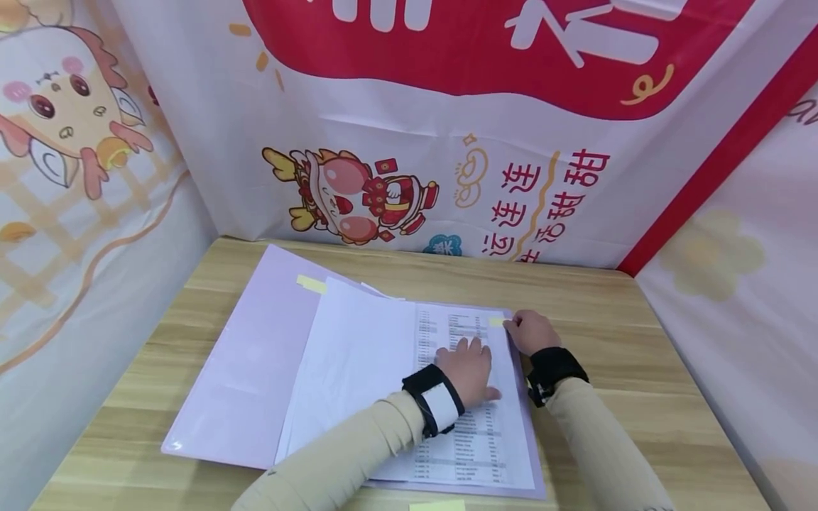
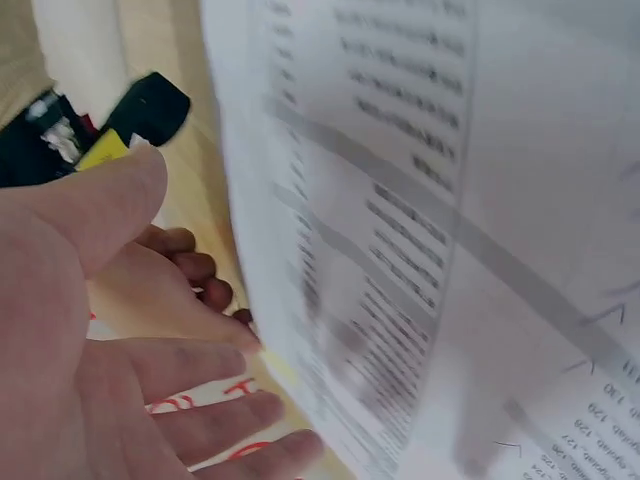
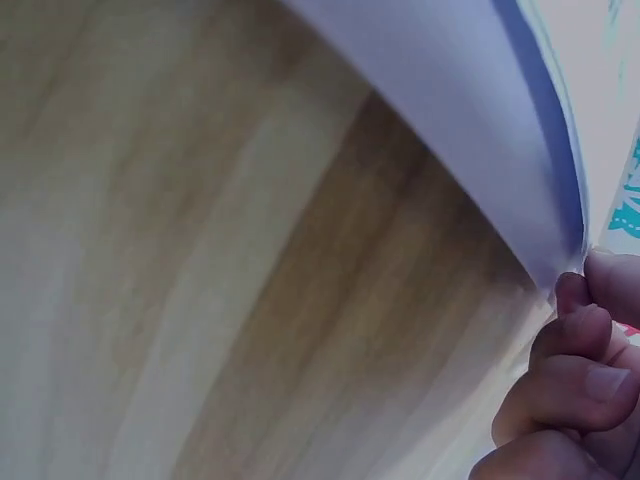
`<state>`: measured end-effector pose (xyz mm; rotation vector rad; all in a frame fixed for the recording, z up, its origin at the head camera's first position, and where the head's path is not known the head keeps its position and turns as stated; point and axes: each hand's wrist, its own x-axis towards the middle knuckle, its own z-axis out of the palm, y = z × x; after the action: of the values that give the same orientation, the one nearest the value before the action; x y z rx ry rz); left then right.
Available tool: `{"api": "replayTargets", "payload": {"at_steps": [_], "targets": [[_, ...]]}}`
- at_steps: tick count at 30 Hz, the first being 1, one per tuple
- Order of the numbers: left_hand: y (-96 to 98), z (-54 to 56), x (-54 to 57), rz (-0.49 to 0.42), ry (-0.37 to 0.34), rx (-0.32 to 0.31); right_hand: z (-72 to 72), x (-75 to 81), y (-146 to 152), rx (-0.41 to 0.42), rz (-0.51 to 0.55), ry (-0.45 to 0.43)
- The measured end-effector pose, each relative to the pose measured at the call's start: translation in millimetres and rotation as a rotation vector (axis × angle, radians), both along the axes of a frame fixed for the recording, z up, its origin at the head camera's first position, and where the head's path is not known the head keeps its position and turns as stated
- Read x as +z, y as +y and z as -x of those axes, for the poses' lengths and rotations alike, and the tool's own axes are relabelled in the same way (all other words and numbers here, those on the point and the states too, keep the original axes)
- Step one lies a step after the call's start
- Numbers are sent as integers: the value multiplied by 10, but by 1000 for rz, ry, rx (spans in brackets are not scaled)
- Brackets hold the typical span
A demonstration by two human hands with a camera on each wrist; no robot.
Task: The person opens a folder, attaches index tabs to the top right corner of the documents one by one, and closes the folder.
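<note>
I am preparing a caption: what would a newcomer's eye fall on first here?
Probably the bold red patch on the hanging cloth behind the table. Below it lies an open lilac folder, the left hand over its printed page and the right hand pinching at that page's upper right edge.

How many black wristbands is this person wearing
2: one wristband behind the left hand, above the printed sheet; another wristband behind the right hand, right of the sheet. Sleeves could hide more.

Table point(image 1: 658, 397), R side: room betw. R sleeve point(image 1: 601, 447) & side cloth point(image 1: 748, 333). Page point(image 1: 358, 355): L hand point(image 1: 465, 372) atop, obstr. Rear: back cloth point(image 1: 383, 113), blocks.
</note>
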<state>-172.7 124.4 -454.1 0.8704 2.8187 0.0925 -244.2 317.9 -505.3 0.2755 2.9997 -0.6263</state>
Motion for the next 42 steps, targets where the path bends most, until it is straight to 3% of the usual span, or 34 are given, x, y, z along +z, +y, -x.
{"api": "replayTargets", "payload": {"at_steps": [10, 16, 22, 29, 36, 42], "targets": [[-125, -263, 11, -42, -24, -12, -108, 123, 78, 23, 79, 20], [-173, -447, -67, -23, -62, -1, -246, 233, 109, 62, 116, 16], [-128, -609, -191, 62, -18, 28, -439, 315, 53, 91, 166, 11], [-123, -731, -254, 184, 22, 73, -699, 366, -7, 101, 277, -78], [-149, -765, -307, 224, -3, 82, -971, 298, 9, 64, 355, -161], [-153, -801, -408, 272, 31, 84, -1215, 272, -14, 23, 435, -237]]}}
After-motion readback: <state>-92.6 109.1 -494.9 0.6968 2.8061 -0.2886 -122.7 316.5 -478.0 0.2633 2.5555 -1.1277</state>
